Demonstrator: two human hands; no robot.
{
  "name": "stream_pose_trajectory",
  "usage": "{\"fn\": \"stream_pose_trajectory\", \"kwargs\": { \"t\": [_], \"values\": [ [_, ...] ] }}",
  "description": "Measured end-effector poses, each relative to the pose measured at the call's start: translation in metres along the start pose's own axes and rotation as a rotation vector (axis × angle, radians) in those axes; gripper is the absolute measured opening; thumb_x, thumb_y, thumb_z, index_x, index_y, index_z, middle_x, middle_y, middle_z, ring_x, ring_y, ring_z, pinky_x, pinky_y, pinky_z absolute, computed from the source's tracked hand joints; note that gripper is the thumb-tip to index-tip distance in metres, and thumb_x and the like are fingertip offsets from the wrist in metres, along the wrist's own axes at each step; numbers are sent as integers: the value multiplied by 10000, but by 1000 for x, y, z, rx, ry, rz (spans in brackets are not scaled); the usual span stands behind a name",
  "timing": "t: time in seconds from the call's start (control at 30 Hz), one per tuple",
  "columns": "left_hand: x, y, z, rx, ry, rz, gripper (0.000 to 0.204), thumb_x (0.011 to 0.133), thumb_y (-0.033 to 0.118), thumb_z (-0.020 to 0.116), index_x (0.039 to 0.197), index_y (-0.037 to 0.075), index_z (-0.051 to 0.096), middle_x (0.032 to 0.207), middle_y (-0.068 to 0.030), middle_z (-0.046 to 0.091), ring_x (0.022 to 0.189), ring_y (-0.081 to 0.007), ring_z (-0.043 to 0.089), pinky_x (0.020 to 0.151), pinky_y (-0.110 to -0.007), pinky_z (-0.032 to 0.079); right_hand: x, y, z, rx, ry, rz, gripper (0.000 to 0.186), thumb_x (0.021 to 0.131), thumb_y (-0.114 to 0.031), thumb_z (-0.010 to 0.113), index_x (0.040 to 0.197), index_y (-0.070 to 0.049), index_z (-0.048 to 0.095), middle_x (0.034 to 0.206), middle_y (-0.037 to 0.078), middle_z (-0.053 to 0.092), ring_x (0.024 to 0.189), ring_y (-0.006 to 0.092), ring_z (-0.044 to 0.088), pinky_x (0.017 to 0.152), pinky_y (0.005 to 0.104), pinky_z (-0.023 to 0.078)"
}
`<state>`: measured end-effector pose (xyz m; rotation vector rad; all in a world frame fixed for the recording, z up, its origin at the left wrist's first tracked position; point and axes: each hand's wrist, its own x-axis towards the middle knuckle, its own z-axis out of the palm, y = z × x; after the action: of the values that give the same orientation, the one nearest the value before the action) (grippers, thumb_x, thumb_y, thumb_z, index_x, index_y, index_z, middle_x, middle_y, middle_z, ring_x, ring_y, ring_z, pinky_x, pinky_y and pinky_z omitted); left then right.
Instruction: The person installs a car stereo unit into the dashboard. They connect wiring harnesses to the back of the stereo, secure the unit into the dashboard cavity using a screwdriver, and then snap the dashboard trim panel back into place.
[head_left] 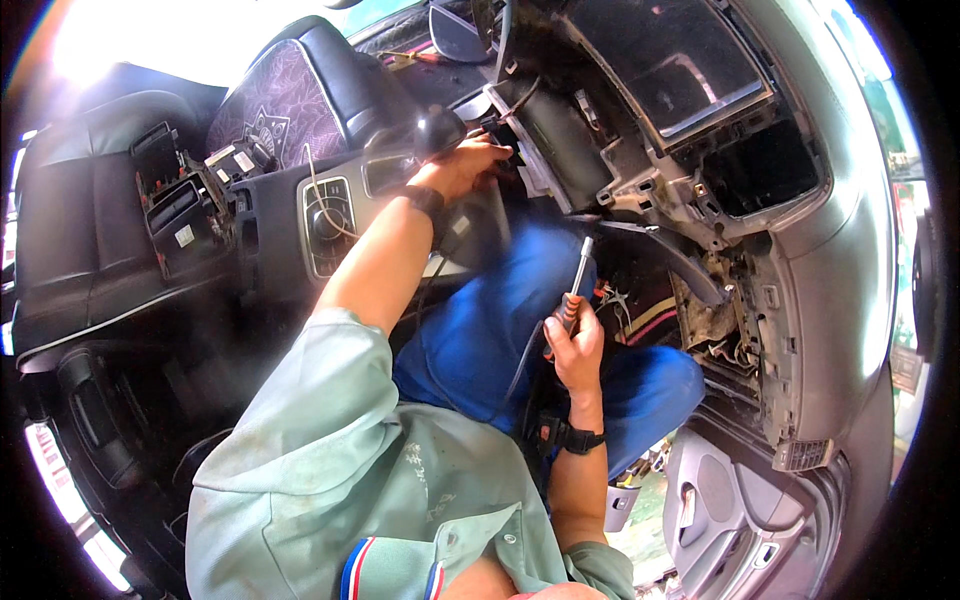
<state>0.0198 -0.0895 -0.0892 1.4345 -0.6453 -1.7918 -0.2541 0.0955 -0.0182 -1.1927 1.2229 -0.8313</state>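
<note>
Left of the legs [500, 310] runs the console [372, 215] — gear knob [440, 128] at its dashboard end, the left hand [465, 168] just beside it. A cable [311, 168] lies across the control panel [326, 252] set in the console; trim pieces [185, 225] sit between the console's opposite end and the seat [80, 220]. The dashboard [850, 230] spans front and right — a vent [803, 456] at its lower corner, near the door [715, 490]. The right hand [577, 350], with a driver [573, 308] in it, is over the legs.

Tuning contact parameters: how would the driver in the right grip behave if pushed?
The driver is likely stiff: its shaft is straight and looks metallic. Laid down, its rounded-looking handle may roll, though the right grip partly hides it.
</note>
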Motion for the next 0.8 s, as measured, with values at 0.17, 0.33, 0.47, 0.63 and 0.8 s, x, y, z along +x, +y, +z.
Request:
{"fn": "stream_pose_trajectory", "kwargs": {
  "t": [0.17, 0.33, 0.47, 0.63, 0.8],
  "values": [
    [3, -4, 3, 41, 73, 19, 201, 938, 263, 638, 1092, 140, 601, 1013, 27, 606, 925, -146, 619, 619, -299, 460, 0, -6, -1, -66, -6, -9, 253, 850, -117, 668, 1039, 15, 564, 707, -18, 520, 599, 55, 484, 556, 239, 442],
    [0, -4, 3, 167, 17, 25, 250, 947, 298, 618, 1138, 138, 609, 1049, 23, 628, 931, -135, 617, 645, -303, 478, 0, -2, 0, -56, -2, -3, 224, 870, -174, 646, 994, -24, 536, 711, -27, 482, 582, 49, 459, 519, 209, 395],
    [0, -8, 3, 252, -7, 68, 298, 946, 311, 616, 1179, 126, 603, 1089, 7, 644, 940, -147, 620, 662, -311, 492, 0, -2, 2, -9, 2, 18, 213, 870, -172, 643, 995, -33, 540, 703, -30, 484, 558, 45, 454, 507, 204, 393],
    [4, -9, -3, 206, -39, 90, 339, 943, 345, 615, 1201, 124, 598, 1101, -12, 647, 959, -163, 612, 660, -318, 497, -4, -23, -1, 139, -86, 114, 177, 880, -195, 640, 937, -50, 555, 727, -16, 534, 568, 55, 503, 495, 203, 429],
    [16, -16, -7, -68, 99, 39, 394, 953, 441, 574, 1222, 154, 587, 1132, -4, 623, 940, -177, 581, 663, -322, 501, 14, -92, 42, 239, -262, 251, 190, 940, -259, 590, 918, -72, 563, 731, -1, 570, 549, 60, 509, 489, 204, 405]
  ]
}}
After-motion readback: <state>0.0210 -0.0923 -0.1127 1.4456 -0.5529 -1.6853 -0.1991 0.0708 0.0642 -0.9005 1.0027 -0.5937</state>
